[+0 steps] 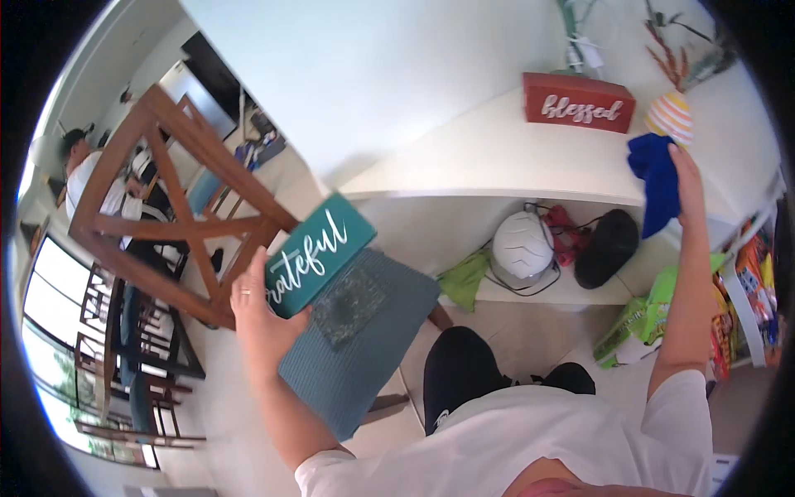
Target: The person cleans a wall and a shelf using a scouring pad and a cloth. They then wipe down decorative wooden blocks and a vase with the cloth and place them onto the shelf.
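Note:
My left hand (267, 311) is closed round the lower left end of a green block sign (319, 253) with white lettering, of which "rateful" shows. The sign is held over a chair (364, 340) with a blue-grey ribbed seat, where a dark mesh-like patch (352, 306) lies. On the right, my right hand (689, 186) grips a blue cloth (658, 178) that hangs down at the white shelf's (464, 161) front edge. Just behind the cloth stands a striped vase (671, 116) in orange, yellow and white. A red block sign (578, 103) reading "blessed" sits left of it.
Under the shelf are a white helmet (523, 244), a dark rounded object (607, 248) and a green cloth (464, 282). Green packaging (638, 327) and colourful packets (749, 282) stand at lower right. Another person (83, 174) sits far left, beyond the wooden chair back (182, 224).

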`<state>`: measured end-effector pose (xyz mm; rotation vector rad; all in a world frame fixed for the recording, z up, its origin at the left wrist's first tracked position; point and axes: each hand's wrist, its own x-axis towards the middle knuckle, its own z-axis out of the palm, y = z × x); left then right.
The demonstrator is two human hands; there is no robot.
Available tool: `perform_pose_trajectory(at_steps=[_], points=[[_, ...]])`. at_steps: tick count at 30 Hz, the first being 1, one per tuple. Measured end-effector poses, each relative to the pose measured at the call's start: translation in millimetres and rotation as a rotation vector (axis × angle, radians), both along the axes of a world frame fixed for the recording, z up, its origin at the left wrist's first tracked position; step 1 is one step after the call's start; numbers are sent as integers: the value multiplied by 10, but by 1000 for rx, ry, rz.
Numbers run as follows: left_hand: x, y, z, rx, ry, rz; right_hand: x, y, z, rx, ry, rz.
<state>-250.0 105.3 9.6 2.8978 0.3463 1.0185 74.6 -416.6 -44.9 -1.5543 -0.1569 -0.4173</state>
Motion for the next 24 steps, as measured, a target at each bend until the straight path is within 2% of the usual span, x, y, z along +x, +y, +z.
perform_pose_trajectory(at_steps=[2, 4, 7, 11, 15, 18, 21, 22, 24], points=[[315, -237, 182, 32, -103, -147, -51, 64, 16, 70, 38, 96], [755, -524, 298, 110, -177, -303, -82, 160, -16, 120, -35, 108], [1521, -1034, 255, 246, -229, -527, -101, 143, -44, 118, -10, 91], [2265, -1613, 76, 315, -192, -659, -99, 99, -51, 93, -27, 51], [2519, -1861, -12, 336, -190, -696, -158, 164, 9, 140, -22, 45], [2511, -1859, -62, 270, -168, -798, -168, 165, 17, 146, -16, 39], [2482, -1731, -119, 172, -410, -815, -160, 145, 27, 143, -9, 24], [2495, -1673, -136, -30, -365, -808, -172, 151, 36, 143, -5, 16], [2550, -1545, -202, -432, -266, -777, -226, 188, 83, 309, -97, 58]])
